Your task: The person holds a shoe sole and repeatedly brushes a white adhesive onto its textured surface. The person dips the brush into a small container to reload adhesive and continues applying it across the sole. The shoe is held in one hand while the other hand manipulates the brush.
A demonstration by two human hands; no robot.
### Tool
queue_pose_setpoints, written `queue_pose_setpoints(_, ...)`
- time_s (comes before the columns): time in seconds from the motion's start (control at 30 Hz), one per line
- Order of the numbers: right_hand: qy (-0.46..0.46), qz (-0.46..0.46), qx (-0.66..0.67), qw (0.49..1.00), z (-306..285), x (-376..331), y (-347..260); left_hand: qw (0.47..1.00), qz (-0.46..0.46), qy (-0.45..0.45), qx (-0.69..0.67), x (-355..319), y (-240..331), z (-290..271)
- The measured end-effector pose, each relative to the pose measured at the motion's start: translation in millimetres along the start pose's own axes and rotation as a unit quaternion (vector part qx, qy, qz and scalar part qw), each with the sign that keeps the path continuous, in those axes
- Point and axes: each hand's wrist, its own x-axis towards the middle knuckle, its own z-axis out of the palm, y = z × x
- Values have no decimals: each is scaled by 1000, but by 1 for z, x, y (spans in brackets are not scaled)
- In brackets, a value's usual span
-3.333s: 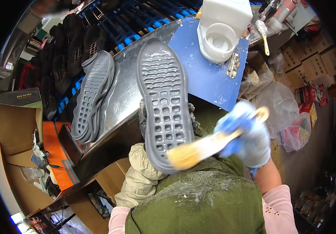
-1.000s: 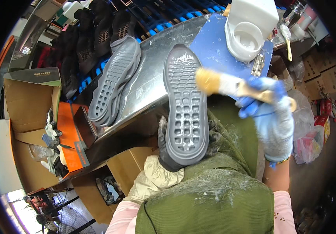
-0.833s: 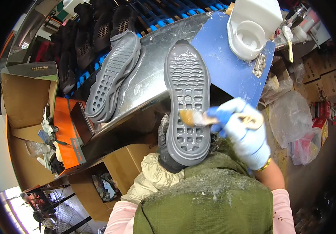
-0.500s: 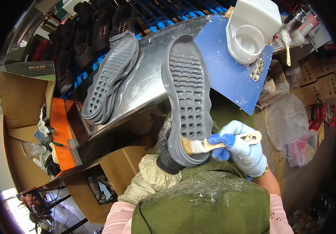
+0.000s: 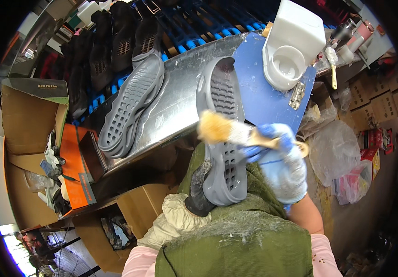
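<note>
Grey moulded shoe sole with rows of square recesses (image 5: 229, 171) stands lengthwise above the lap, one end toward twelve o'clock, the other toward six. The black-gloved left hand (image 5: 198, 189) holds its edge at seven o'clock; the rest of that hand is hidden. At four o'clock the right hand in a white-and-blue knit glove (image 5: 283, 161) is closed around the handle of a flat wooden brush with yellow bristles (image 5: 242, 133). The bristles point between nine and ten, in front of the sole's middle; they are blurred, so I cannot tell whether they touch.

Farther out, at six, lies a smeared olive-green apron (image 5: 236, 244). A second grey sole (image 5: 134, 104) rests at ten o'clock on a shiny metal tabletop (image 5: 176, 94). At one stands a white plastic container with a round cup (image 5: 296, 32), on a blue flat sheet (image 5: 254, 92).
</note>
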Motion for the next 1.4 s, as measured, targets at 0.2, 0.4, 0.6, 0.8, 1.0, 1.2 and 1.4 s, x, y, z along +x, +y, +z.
queue_pose_setpoints(0.2, -140, 146, -50, 978, 16, -7, 15, 746, 89, -478, -455, 54, -67, 26)
queue_pose_setpoints(0.4, -39, -8, -1, 999, -10, 14, -46, 971, 33, -151, -184, -30, 26, 23)
queue_pose_setpoints(0.6, -43, -168, -71, 982, -47, 147, -138, 965, 74, -128, -215, -58, 29, 18)
queue_pose_setpoints(0.8, 56, -183, -273, 943, -99, 260, -182, 962, 11, -202, -181, -54, 52, 68)
queue_pose_setpoints(1.0, 93, -194, -278, 936, -107, 265, -176, 949, 137, -269, 86, 0, 122, 244)
queue_pose_setpoints(1.2, 39, -203, -217, 954, -89, 264, -171, 868, 127, -477, 47, 103, 231, 399)
queue_pose_setpoints(1.4, 59, -228, -201, 951, -98, 254, -178, 787, 248, -146, 546, 91, 188, 266)
